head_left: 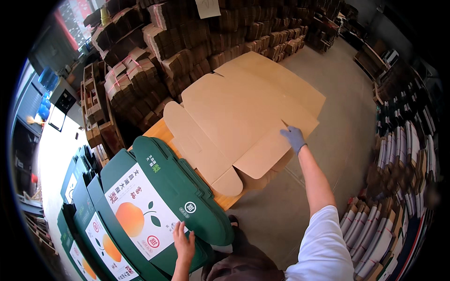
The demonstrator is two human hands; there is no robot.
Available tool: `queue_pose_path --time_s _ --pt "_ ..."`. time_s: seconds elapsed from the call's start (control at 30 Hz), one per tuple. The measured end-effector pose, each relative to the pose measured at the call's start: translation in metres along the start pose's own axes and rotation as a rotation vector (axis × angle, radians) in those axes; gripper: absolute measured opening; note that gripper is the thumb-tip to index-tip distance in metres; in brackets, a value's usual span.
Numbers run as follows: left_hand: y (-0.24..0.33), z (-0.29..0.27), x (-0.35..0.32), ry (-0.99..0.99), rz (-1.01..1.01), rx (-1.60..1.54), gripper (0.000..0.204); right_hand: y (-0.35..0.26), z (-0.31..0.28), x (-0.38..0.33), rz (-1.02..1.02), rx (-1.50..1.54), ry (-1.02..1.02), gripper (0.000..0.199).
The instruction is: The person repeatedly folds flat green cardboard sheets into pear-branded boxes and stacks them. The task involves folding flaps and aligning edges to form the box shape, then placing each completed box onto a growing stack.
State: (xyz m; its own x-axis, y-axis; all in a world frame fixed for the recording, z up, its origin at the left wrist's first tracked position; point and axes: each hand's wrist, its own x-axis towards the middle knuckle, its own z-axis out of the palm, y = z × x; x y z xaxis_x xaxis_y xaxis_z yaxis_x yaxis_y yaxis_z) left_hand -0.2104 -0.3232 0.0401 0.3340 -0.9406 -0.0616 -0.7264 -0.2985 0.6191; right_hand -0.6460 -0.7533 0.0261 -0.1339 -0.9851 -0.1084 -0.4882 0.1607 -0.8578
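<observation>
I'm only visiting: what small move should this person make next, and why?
Perhaps take firm hold of the brown cardboard sheet with the gloved right hand: that hand is already near the sheet's edge, beside a slit, and the sheet lies spread out, unfolded. The bare left hand is away at the green printed carton.

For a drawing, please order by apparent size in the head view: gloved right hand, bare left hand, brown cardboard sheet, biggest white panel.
Brown cardboard sheet
Biggest white panel
Bare left hand, gloved right hand: look too alike to rank
</observation>
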Motion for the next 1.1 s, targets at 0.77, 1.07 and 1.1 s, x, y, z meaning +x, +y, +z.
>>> queue_pose_path --time_s 0.77,1.07,1.1 --pt "0.07 -0.17 -0.099 -0.212 0.406 -0.094 0.045 -0.1 0.181 -0.512 -0.523 0.059 -0.708 0.025" --pt "-0.115 -0.088 -0.179 -0.072 0.034 0.128 0.053 0.015 0.213 -0.488 0.109 -0.45 -0.424 0.029" --pt "-0.118 -0.082 -0.177 -0.077 0.044 0.121 0.054 0.002 0.217 -0.477 -0.047 -0.449 -0.295 0.043"
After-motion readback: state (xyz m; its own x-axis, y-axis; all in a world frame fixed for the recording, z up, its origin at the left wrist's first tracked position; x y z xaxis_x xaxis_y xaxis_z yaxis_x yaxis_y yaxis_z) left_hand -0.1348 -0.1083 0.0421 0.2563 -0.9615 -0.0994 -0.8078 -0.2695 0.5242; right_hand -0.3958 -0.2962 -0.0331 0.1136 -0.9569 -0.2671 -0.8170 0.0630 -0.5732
